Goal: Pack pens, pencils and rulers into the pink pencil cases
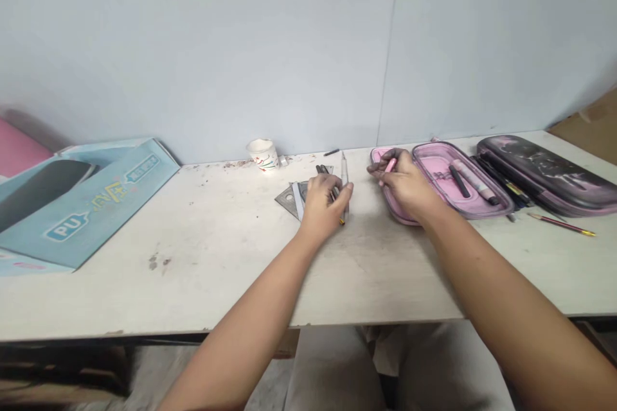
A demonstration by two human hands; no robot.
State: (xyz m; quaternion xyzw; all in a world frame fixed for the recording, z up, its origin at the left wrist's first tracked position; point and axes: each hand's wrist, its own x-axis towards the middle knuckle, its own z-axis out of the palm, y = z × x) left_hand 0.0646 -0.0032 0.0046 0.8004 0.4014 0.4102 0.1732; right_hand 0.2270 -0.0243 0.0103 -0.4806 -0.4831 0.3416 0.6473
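My left hand (324,202) is curled over a small bunch of pens on the table. A clear-barrelled pen (344,170) sticks up by the thumb, and dark pen ends show beyond the fingers. Under and beside this hand lie a grey set square (287,200) and a pale ruler (297,200). My right hand (407,181) pinches a short pink stick-like thing (390,165), its exact kind unclear. It is above the open pink pencil case (463,196), hiding part of it. A black marker (459,180) and a pale, dark-ended marker (475,182) lie inside the case.
Right of it lie a dark closed case (554,173), several pens and a pencil (563,225). A paper cup (263,155) stands near the wall with crumbs around it. A small dark stick (331,152) lies nearby. At left is a blue box (96,205); a cardboard box (590,125) is far right.
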